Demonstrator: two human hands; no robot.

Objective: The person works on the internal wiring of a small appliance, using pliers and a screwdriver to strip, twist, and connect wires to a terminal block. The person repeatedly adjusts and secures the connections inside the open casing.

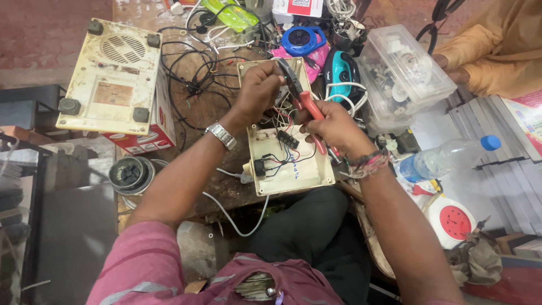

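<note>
Open cream switch box [293,169]: wires, black terminal strip inside. R hand [333,127] fingers clenched on red-handled pliers [302,96]; L hand [257,90] fingers pinching wires at box top. Clear plastic box [403,70] w/ small parts.

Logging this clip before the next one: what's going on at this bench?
A person sits over an open cream electrical box with loose red and black wires inside. The right hand grips red-handled pliers, whose tips reach the wires at the box's upper end, where the left hand pinches them. An upturned cream appliance, a clear parts box and a water bottle lie around.
</note>
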